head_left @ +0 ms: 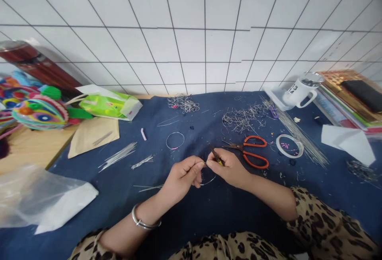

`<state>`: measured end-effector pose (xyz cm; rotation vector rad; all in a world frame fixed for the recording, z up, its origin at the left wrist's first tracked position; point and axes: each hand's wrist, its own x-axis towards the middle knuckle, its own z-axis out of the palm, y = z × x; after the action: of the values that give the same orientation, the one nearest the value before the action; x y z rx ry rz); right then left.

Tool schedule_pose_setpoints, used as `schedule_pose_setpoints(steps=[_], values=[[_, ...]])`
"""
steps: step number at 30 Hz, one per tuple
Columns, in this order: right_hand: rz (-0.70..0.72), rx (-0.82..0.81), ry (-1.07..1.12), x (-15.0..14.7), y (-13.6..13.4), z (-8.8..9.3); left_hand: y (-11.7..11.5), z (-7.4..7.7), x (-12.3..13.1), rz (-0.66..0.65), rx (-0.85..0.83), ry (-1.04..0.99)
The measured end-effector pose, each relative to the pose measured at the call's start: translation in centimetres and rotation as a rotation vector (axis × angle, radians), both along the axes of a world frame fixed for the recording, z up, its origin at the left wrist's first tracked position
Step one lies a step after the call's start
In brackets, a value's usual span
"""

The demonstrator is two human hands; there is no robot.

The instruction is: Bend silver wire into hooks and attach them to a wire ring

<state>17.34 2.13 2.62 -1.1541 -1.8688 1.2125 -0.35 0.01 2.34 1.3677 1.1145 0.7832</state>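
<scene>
At the middle of the cloth my left hand [186, 173] is closed in a pinch on a thin wire loop [209, 182], which curves out below the fingers. My right hand [228, 166] is closed around small pliers [217, 156] with a yellow-and-dark handle, partly hidden by the palm. Its thumb and fingertip meet the left fingertips at the wire; the exact contact point is too small to make out. Just right of that hand lie orange-handled scissors [255, 160]. A wire ring with pink beads [175, 148] rests beyond the left hand.
Straight wire bundles [117, 157] lie left, tangled wire [243, 119] at the back. On the right are a round dish of pink beads [278, 145], long wires [307, 140], a white mug [301, 91] and stacked books [343, 105]. A plastic bag [38, 196] lies front left.
</scene>
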Motion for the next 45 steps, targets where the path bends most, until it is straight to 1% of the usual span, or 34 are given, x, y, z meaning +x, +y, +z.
schedule_pose_setpoints(steps=[2,4,6,8,10,12,15,20,25,29,34,37,41,45], values=[[0.012,-0.001,-0.031,0.1,0.2,0.0,0.4,0.2,-0.4,0.083,0.021,0.018],[-0.012,0.000,-0.111,0.4,0.6,0.1,0.9,0.3,-1.1,0.217,0.067,0.018],[-0.036,0.022,-0.243,0.8,1.1,0.3,1.7,0.1,-1.8,0.367,0.120,-0.005],[0.004,0.110,-0.396,1.2,1.4,0.4,2.4,-0.3,-2.4,0.480,0.138,-0.058],[0.091,0.250,-0.530,1.5,1.6,0.6,2.9,-0.7,-2.7,0.529,0.128,-0.121],[0.156,0.386,-0.636,1.6,1.5,0.5,3.2,-1.1,-2.8,0.536,0.105,-0.164],[0.204,0.544,-0.756,1.4,1.3,0.4,3.3,-1.4,-2.8,0.532,0.075,-0.173],[0.274,0.791,-0.857,0.9,1.2,0.4,3.3,-1.7,-2.8,0.544,0.068,-0.155],[0.352,0.963,-0.907,0.2,1.5,1.3,3.5,-1.8,-3.0,0.543,0.072,-0.156],[0.432,1.053,-0.910,-0.7,1.9,1.7,3.6,-2.0,-3.1,0.539,0.074,-0.137],[0.506,1.100,-0.893,-1.6,2.2,1.2,3.6,-2.3,-3.3,0.516,0.084,-0.104],[0.502,1.073,-0.894,-1.4,2.2,1.1,3.7,-2.3,-3.3,0.500,0.081,-0.119],[0.418,0.963,-0.895,-0.4,2.0,1.0,3.7,-2.2,-3.1,0.468,0.042,-0.187],[0.285,0.805,-0.825,0.9,1.8,0.2,3.8,-2.3,-2.9,0.438,-0.026,-0.261]])
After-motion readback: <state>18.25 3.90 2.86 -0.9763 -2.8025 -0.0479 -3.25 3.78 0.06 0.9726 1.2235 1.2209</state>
